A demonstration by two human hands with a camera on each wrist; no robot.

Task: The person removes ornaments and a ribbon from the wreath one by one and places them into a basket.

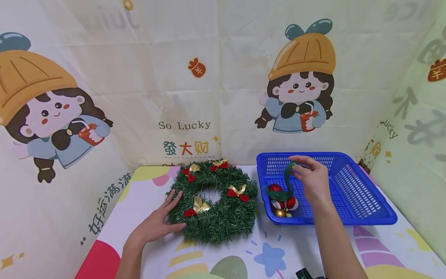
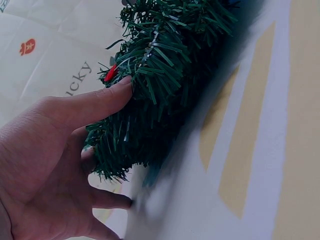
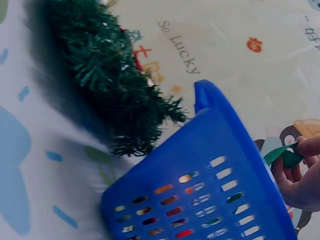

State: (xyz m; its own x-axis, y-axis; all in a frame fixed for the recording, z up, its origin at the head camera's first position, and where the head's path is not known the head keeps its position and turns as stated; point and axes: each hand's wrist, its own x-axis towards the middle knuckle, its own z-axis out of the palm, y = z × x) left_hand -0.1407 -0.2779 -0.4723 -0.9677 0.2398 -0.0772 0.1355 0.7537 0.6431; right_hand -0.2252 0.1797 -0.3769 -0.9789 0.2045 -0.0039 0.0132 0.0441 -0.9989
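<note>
A green wreath (image 1: 223, 221) with several red and gold bows lies on the table. My left hand (image 1: 156, 224) rests against its left side, fingers spread; in the left wrist view the thumb (image 2: 107, 97) touches the green needles. Over the blue basket (image 1: 362, 219), my right hand (image 1: 313, 180) pinches a green ribbon (image 1: 288, 180) between thumb and fingers. The ribbon hangs in a curve, its lower end over the Christmas balls (image 1: 292, 203) in the basket's left corner. In the right wrist view the ribbon (image 3: 280, 154) shows beyond the basket rim.
The basket stands to the right of the wreath, close beside it. Red, white and gold balls are gathered at its left end. A printed cloth (image 1: 216, 97) hangs behind the table, and a small black object (image 1: 303, 273) shows at the front edge.
</note>
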